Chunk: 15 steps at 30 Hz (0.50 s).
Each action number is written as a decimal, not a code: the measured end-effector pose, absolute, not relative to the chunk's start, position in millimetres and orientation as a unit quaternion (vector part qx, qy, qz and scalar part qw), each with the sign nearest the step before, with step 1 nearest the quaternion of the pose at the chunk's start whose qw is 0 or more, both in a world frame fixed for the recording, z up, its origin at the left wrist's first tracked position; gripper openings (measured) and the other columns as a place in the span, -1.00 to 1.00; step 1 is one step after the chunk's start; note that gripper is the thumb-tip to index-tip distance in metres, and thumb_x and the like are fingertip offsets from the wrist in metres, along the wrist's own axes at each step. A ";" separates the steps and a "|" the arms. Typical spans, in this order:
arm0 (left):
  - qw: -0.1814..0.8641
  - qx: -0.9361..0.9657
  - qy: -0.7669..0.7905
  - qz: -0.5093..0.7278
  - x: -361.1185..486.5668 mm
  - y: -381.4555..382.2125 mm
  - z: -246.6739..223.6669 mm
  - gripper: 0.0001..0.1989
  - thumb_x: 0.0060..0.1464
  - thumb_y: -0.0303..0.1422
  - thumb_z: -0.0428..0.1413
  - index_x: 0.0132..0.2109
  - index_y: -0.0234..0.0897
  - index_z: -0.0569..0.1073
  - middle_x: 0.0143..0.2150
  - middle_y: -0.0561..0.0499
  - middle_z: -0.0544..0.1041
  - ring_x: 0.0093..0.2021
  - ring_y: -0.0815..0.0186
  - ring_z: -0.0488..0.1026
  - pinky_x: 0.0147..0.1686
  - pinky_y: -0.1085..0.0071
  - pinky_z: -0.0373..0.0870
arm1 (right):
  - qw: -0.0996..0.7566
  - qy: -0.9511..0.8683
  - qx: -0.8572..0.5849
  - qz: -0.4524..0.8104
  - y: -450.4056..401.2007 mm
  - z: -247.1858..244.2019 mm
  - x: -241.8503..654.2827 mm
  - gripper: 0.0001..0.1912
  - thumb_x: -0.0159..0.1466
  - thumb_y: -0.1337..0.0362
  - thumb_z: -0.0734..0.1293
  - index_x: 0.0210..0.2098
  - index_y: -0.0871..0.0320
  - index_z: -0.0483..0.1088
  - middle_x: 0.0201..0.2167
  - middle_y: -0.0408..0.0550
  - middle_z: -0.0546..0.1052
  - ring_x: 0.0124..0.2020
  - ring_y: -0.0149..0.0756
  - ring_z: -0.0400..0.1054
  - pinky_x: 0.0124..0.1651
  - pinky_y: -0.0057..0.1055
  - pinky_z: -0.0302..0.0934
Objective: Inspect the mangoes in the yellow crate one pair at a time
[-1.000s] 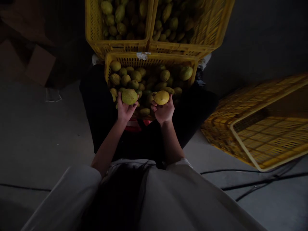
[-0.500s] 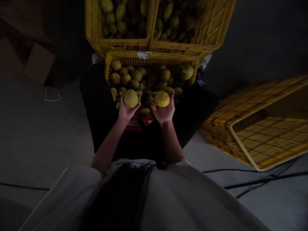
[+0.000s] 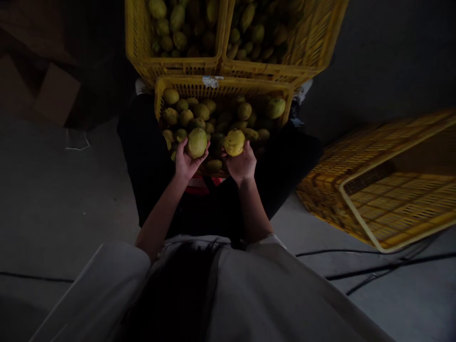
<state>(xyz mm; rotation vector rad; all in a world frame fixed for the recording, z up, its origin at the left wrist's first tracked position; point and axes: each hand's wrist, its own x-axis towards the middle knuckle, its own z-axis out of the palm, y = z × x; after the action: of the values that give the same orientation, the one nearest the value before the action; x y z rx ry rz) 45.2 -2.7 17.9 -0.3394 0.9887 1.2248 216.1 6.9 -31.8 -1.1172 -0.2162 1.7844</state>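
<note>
My left hand (image 3: 187,164) holds a green-yellow round fruit (image 3: 197,143), its fingers curled round the sides. In my right hand (image 3: 242,164) rests a yellower fruit (image 3: 234,142), with the thumb on its right side. Both hands are above the near edge of a yellow crate (image 3: 256,84) that stands between the legs. Several green and yellow fruits (image 3: 201,112) lie in this crate. The two held fruits are apart from each other.
Two more yellow crates (image 3: 178,62) (image 3: 270,70) with fruit stand beyond the near one. At the right a yellow crate (image 3: 395,204) lies tilted on the floor, near black cables (image 3: 377,270). Cardboard (image 3: 57,94) is at the far left.
Both fruits have turned in my hands. The left one now looks more upright and sits slightly to the right; the right one has shifted a little left.
</note>
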 end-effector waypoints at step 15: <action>0.683 -0.142 0.411 0.587 43.1 -1.8 18.7 -0.64 0.45 -0.09 -0.10 0.02 -0.17 0.49 0.21 -0.09 0.54 0.36 0.01 0.41 -0.29 0.42 0.56 | 0.539 -0.001 -0.399 0.742 7.3 -35.0 216.2 -0.64 0.40 -0.10 0.28 -0.13 0.01 0.53 -0.23 -0.14 0.64 -0.25 -0.32 0.54 -0.24 -0.40 0.51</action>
<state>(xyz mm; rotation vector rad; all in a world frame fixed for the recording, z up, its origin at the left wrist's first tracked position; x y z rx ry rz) 43.1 -1.8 18.7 -0.3178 0.9213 1.3170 216.2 7.3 -35.0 -0.9500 -0.0030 1.7642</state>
